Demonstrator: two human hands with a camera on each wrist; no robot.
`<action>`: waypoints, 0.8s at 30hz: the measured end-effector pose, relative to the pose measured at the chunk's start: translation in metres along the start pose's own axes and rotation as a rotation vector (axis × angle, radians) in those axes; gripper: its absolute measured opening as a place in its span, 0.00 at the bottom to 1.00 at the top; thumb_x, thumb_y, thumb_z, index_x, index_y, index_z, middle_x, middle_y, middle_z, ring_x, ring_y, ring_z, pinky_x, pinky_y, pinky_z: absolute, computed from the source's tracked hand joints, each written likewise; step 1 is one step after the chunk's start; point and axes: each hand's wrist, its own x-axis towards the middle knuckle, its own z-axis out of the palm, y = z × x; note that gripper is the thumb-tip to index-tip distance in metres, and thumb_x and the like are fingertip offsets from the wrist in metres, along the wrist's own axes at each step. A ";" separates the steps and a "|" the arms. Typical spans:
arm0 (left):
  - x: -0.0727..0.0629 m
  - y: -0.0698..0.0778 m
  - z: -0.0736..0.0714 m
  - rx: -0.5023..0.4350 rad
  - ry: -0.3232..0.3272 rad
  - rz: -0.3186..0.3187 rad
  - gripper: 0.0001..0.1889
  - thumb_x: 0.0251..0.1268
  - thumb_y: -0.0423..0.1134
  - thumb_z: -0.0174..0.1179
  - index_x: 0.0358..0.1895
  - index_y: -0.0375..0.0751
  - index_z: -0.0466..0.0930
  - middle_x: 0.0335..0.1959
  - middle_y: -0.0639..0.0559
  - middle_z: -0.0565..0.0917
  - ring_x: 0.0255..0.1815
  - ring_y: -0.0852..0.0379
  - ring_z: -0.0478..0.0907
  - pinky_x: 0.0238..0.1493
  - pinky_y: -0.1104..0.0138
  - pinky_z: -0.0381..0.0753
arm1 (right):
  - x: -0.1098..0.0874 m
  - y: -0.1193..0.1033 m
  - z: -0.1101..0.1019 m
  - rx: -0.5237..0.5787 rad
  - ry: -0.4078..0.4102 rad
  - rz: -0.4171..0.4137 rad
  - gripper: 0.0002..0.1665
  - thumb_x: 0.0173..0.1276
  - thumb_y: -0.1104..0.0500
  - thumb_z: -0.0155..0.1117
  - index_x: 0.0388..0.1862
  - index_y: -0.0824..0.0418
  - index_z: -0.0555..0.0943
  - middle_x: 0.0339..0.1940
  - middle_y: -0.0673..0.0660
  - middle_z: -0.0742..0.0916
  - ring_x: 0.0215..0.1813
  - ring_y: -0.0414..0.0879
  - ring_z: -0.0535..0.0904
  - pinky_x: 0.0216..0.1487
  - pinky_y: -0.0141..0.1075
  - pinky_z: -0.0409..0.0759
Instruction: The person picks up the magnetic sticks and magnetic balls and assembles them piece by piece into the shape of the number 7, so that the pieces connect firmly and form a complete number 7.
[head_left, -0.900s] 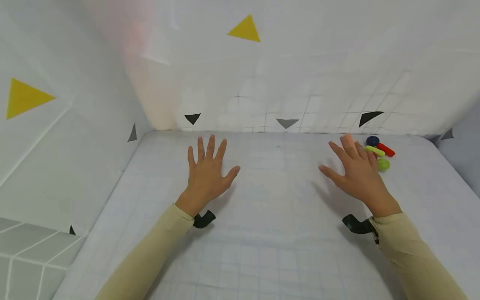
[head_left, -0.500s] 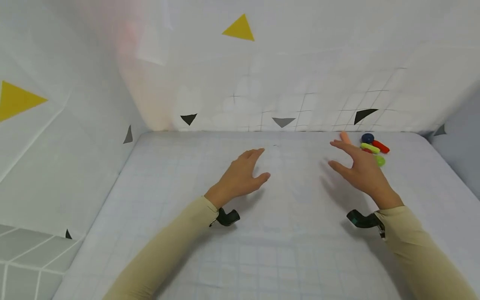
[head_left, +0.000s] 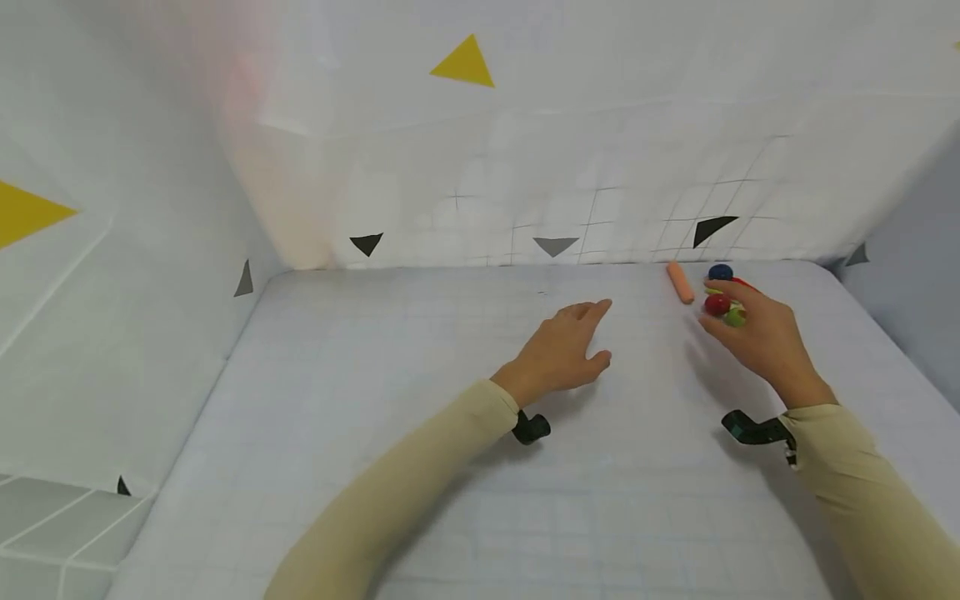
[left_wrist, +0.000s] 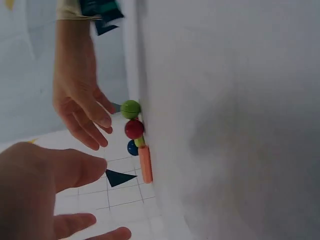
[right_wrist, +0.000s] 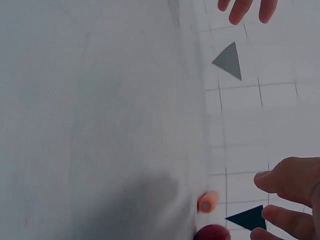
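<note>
At the table's far right lies a small cluster: a blue ball point(head_left: 721, 272), a red ball point(head_left: 717, 305), a green ball point(left_wrist: 130, 109) and an orange stick point(head_left: 680, 283) a little to the left. A red stick point(head_left: 744, 284) and a yellow-green stick point(left_wrist: 139, 142) are mostly hidden in the head view. Over the cluster hovers my right hand point(head_left: 765, 337), thumb and fingers apart; the left wrist view shows it apart from the balls. My left hand point(head_left: 558, 350) is above the table left of the cluster, fingers extended, holding nothing.
A white gridded sheet covers the table point(head_left: 450, 500). White walls stand behind and at both sides, marked with black, grey and yellow triangles. A dark wrist camera mount point(head_left: 531, 427) hangs under the left wrist, another mount point(head_left: 753, 429) under the right.
My left hand has moved right across the table and turned sideways, its fingers no longer spread. My right hand has shifted right over the cluster, uncovering the orange stick and red ball.
</note>
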 end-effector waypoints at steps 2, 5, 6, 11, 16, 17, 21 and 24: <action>0.003 0.002 0.001 0.084 -0.002 0.022 0.37 0.79 0.48 0.56 0.84 0.45 0.52 0.77 0.45 0.67 0.78 0.49 0.62 0.72 0.56 0.67 | 0.000 0.003 0.000 0.009 -0.003 0.029 0.32 0.72 0.61 0.70 0.73 0.64 0.74 0.65 0.79 0.77 0.61 0.78 0.71 0.57 0.74 0.71; 0.009 0.005 0.000 0.129 -0.010 0.030 0.37 0.79 0.48 0.56 0.84 0.45 0.52 0.77 0.46 0.68 0.78 0.50 0.62 0.71 0.57 0.68 | 0.001 0.011 -0.001 0.008 -0.007 0.087 0.32 0.73 0.60 0.69 0.73 0.66 0.73 0.65 0.79 0.76 0.61 0.78 0.71 0.57 0.72 0.72; 0.011 0.006 0.000 0.131 -0.013 0.027 0.37 0.79 0.49 0.56 0.84 0.45 0.52 0.77 0.46 0.68 0.78 0.50 0.62 0.71 0.58 0.68 | 0.002 0.015 -0.001 0.008 -0.005 0.106 0.32 0.74 0.60 0.68 0.73 0.67 0.73 0.65 0.79 0.76 0.60 0.78 0.72 0.57 0.72 0.72; 0.019 0.010 0.002 0.138 -0.029 0.018 0.38 0.79 0.49 0.55 0.84 0.47 0.51 0.78 0.48 0.66 0.78 0.51 0.61 0.71 0.59 0.68 | 0.004 0.031 -0.001 0.008 -0.009 0.192 0.32 0.76 0.58 0.66 0.73 0.70 0.71 0.67 0.79 0.74 0.61 0.77 0.70 0.59 0.71 0.72; 0.021 0.016 0.008 0.175 -0.062 0.037 0.38 0.80 0.49 0.53 0.85 0.48 0.49 0.78 0.49 0.65 0.79 0.48 0.60 0.73 0.57 0.64 | 0.006 0.043 0.002 -0.019 -0.029 0.208 0.32 0.76 0.58 0.64 0.72 0.73 0.70 0.66 0.79 0.74 0.62 0.76 0.68 0.57 0.70 0.73; 0.021 0.017 0.009 0.179 -0.067 0.038 0.38 0.80 0.49 0.53 0.85 0.48 0.49 0.79 0.49 0.65 0.79 0.48 0.60 0.74 0.57 0.64 | 0.007 0.044 0.003 -0.021 -0.040 0.215 0.32 0.76 0.58 0.64 0.72 0.73 0.70 0.66 0.80 0.74 0.62 0.76 0.68 0.56 0.69 0.74; 0.022 0.021 0.011 0.187 -0.086 0.039 0.38 0.80 0.49 0.53 0.86 0.49 0.48 0.79 0.50 0.65 0.79 0.51 0.60 0.73 0.58 0.63 | 0.008 0.048 0.004 -0.024 -0.091 0.255 0.32 0.76 0.57 0.66 0.71 0.72 0.70 0.64 0.80 0.72 0.63 0.77 0.66 0.55 0.68 0.76; 0.023 0.022 0.014 0.172 -0.099 0.043 0.38 0.80 0.49 0.54 0.86 0.50 0.48 0.79 0.51 0.65 0.78 0.52 0.60 0.73 0.59 0.64 | 0.009 0.051 0.004 -0.024 -0.103 0.279 0.33 0.75 0.57 0.67 0.71 0.72 0.70 0.62 0.80 0.73 0.61 0.76 0.67 0.51 0.65 0.79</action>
